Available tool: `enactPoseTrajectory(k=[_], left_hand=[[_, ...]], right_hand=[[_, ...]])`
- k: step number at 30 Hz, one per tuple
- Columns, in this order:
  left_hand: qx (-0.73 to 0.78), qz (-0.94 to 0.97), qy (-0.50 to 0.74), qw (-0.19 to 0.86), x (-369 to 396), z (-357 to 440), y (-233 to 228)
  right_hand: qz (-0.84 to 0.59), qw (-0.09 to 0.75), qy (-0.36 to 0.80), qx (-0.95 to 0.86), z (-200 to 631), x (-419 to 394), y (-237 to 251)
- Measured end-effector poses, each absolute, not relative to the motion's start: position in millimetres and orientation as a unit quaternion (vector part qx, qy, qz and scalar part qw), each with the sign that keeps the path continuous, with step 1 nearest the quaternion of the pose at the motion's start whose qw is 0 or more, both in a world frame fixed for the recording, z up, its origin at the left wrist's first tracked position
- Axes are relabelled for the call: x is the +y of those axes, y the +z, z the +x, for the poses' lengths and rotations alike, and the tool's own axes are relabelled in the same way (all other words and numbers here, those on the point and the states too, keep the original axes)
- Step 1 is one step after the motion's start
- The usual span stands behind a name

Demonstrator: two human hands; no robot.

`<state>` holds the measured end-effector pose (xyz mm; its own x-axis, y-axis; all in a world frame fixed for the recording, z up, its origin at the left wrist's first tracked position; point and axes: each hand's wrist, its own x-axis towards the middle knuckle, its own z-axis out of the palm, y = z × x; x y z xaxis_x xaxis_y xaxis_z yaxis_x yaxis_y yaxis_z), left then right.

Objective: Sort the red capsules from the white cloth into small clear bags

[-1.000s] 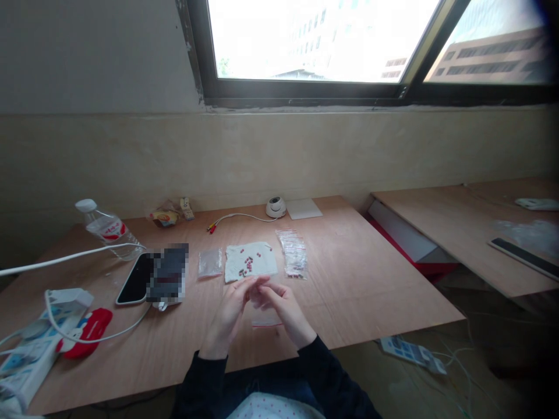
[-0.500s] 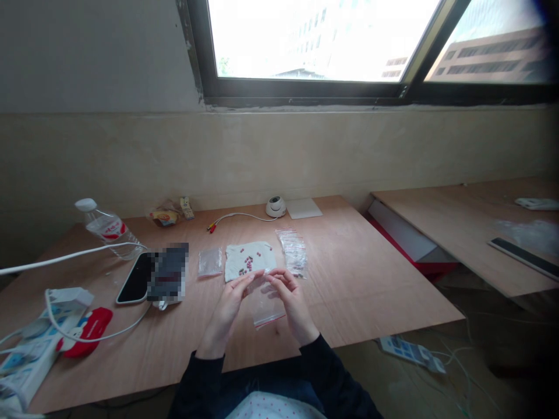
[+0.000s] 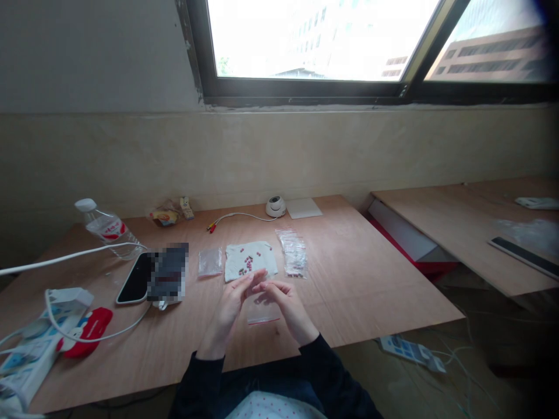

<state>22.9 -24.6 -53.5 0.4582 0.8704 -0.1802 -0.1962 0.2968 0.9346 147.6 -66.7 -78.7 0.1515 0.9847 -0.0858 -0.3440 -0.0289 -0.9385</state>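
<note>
My left hand (image 3: 230,307) and my right hand (image 3: 283,304) meet over the wooden table (image 3: 371,279), fingertips pinched together on the top edge of a small clear zip bag (image 3: 263,313) with a red strip along its lower end. Just beyond my hands lies a white cloth (image 3: 250,260) scattered with several small red beads. A pile of empty clear zip bags (image 3: 294,252) lies right of the cloth, and another small clear bag (image 3: 210,262) lies left of it.
A phone (image 3: 135,278) and a blurred dark item lie at the left, with a water bottle (image 3: 108,229), a power strip (image 3: 32,343) with white cables, a red object (image 3: 87,331). A small dome camera (image 3: 276,206) and white pad (image 3: 304,208) sit at the back. A second table (image 3: 471,233) stands right.
My hands lifted the bag and spread apart on its top edge, then came back together and lowered slightly, with the bag hanging flatter below my fingers.
</note>
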Motion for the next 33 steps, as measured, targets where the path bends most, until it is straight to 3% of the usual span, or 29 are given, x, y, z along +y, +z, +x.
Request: enactPoseTrajectory(k=[14, 23, 28, 33], left_hand=[[0.389, 0.348, 0.486, 0.701, -14.0, 15.2, -58.0], [0.510, 0.391, 0.370, 0.670, -22.0, 14.3, -61.1], [0.464, 0.504, 0.272, 0.676, -25.9, 14.9, -63.3], [0.505, 0.493, 0.310, 0.637, -24.3, 16.0, -61.4]], right_hand=[[-0.491, 0.548, 0.562, -0.378, 145.2, -69.5, -73.5], [-0.495, 0.583, 0.523, -0.375, 148.2, -68.5, -80.9], [-0.491, 0.618, 0.490, -0.370, 150.6, -67.8, -74.0], [-0.499, 0.632, 0.468, -0.364, 150.8, -68.2, -71.3]])
